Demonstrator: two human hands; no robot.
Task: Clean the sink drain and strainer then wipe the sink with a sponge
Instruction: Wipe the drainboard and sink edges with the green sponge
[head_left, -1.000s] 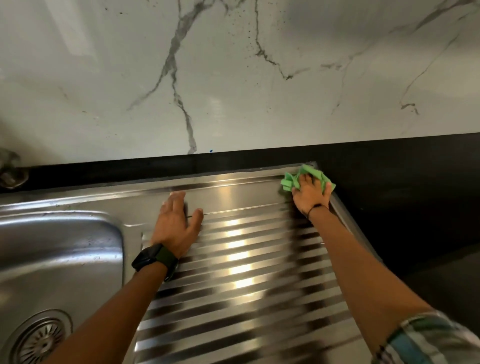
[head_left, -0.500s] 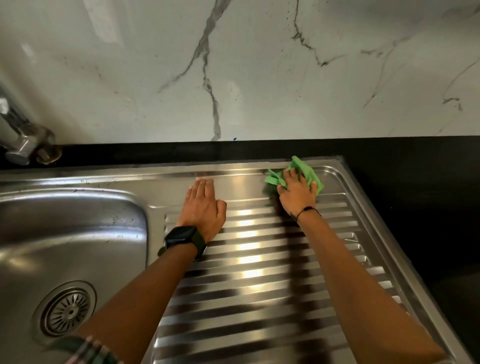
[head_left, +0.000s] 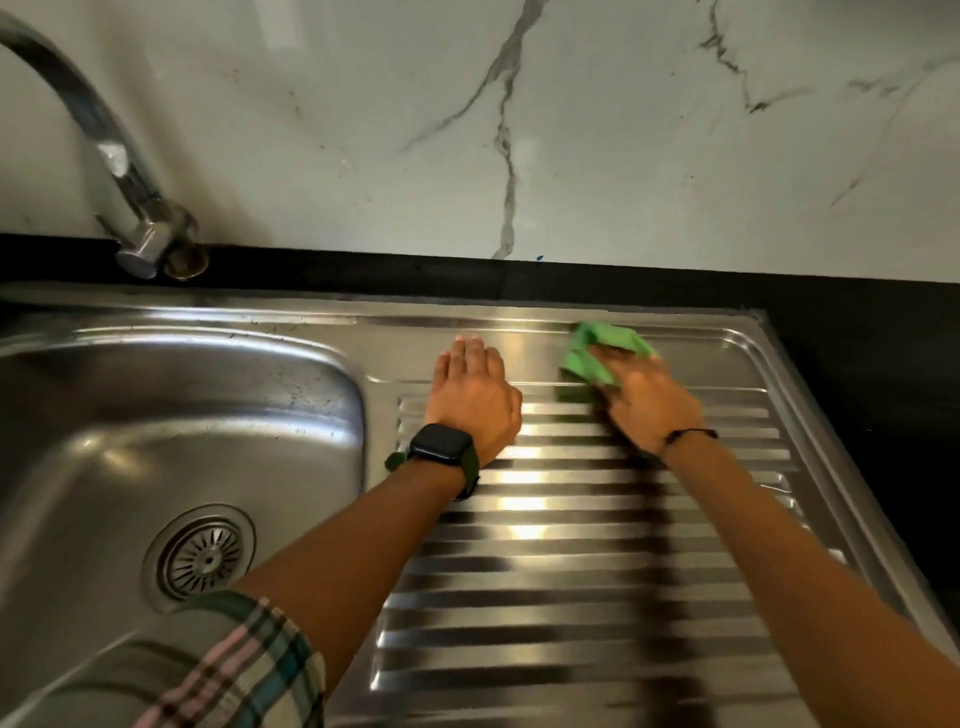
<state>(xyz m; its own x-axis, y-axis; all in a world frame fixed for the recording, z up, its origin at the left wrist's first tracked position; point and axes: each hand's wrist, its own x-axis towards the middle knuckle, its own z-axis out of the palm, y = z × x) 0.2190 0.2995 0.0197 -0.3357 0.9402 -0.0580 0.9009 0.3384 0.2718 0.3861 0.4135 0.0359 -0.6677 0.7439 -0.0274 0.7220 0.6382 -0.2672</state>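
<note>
My right hand (head_left: 647, 402) presses a green sponge (head_left: 597, 353) flat against the far end of the ribbed steel drainboard (head_left: 571, 545). Most of the sponge shows beyond my fingers. My left hand (head_left: 472, 397), with a black watch on the wrist, rests flat with fingers together on the drainboard just left of it, holding nothing. The steel sink basin (head_left: 130, 415) lies to the left. Its round slotted strainer (head_left: 200, 558) sits in the drain at the basin's bottom.
A curved chrome tap (head_left: 124, 176) rises from the black counter (head_left: 872, 364) behind the basin. A white marble-look wall (head_left: 519, 130) stands right behind the sink. The black counter continues to the right of the drainboard's raised rim.
My right hand has slid the sponge leftward along the drainboard's far edge, away from the right corner. The view has swung left, bringing the tap and basin into sight.
</note>
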